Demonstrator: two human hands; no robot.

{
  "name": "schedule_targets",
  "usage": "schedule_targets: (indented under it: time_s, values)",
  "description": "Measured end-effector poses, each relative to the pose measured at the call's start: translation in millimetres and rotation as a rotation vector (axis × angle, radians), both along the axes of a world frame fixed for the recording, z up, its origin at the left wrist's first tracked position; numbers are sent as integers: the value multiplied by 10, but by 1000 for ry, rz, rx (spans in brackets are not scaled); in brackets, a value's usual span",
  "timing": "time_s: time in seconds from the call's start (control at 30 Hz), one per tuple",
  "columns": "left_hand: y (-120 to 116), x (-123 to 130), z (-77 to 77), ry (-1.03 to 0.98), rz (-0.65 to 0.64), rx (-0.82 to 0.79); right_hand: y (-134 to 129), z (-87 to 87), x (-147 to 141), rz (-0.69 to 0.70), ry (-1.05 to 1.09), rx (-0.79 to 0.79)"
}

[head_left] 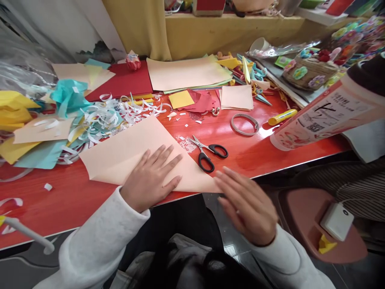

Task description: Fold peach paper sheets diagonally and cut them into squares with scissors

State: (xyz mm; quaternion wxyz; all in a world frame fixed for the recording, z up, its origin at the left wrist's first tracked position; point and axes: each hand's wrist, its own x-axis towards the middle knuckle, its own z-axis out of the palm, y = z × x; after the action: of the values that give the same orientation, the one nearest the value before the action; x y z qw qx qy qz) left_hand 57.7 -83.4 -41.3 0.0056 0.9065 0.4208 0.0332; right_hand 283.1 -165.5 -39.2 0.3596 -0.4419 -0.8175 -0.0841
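Observation:
A sheet of peach paper [123, 156] lies at the front edge of the red table, seemingly folded, with its right corner reaching past the edge. My left hand [150, 176] rests flat on it with fingers spread. Off the right corner, my right hand [248, 204] has its fingers stretched out and slightly blurred; the fingertips are at the paper's tip, and I cannot tell whether they touch it. Black-handled scissors [207, 151] lie partly open just beyond the paper's right side, close to a small heap of white paper bits [187, 144].
White paper strips [120, 116] and coloured scraps crowd the left. Behind lie stacked peach sheets [183, 74], red paper [129, 82] and small peach squares [237, 97]. A tape ring [245, 124], yellow tube [282, 117] and tall pink cup [319, 116] stand or lie right. A stool [303, 204] is below.

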Motion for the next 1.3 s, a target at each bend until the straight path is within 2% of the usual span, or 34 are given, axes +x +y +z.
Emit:
schedule_targets:
  time_s: [0.13,0.3,0.47,0.73,0.83,0.9,1.03,1.1,1.2,1.3]
  values:
    - [6,-2,-5,-14,-19,9,79,-103,-290,32,-167,-76]
    - [18,-8,-4,-18,-8,1,97,-281,-331,32,-255,-63]
    - [29,-17,-8,-53,9,-20,115,-253,-310,48,-262,-37]
    - [34,-17,-5,-55,23,-55,61,-292,-321,23,-286,-113]
    - [50,-23,-3,-60,4,-19,64,-255,-324,31,-292,-138]
    - [33,-22,23,-84,-40,76,71,-225,-330,29,-298,-137]
    - [-198,31,102,-233,-205,354,79,-196,-340,27,-292,-118]
    - [-397,79,106,-299,-231,359,77,-194,-343,38,-285,-123]
    - [-666,140,38,-352,-185,352,68,-195,-348,40,-289,-126]
    - [-800,163,-66,-348,-138,338,57,-201,-358,22,-312,-123]
